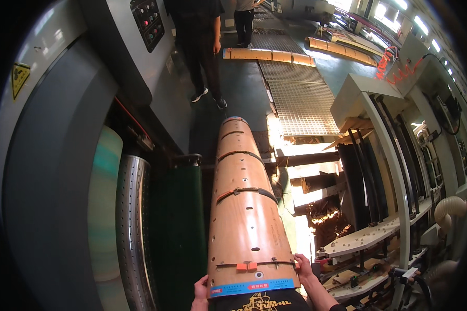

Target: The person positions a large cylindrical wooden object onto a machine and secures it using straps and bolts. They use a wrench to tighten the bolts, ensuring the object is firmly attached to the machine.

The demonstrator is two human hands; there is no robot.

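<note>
Grey machinery (41, 181) lines a factory floor (239, 80) as the person's left hand (200, 293) and right hand (305, 270), fingers partly curled, grip both near edges of a curved wooden board (244, 220) stretching straight ahead.

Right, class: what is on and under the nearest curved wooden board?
On the curved wooden board: dark strips, orange pads and a blue band at the near end. Its underside and anything directly beneath are covered.

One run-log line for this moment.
left hand: holds curved wooden panel, left edge | right hand: holds panel, right edge | panel near end: blue strip | further left: perforated metal roller
</note>
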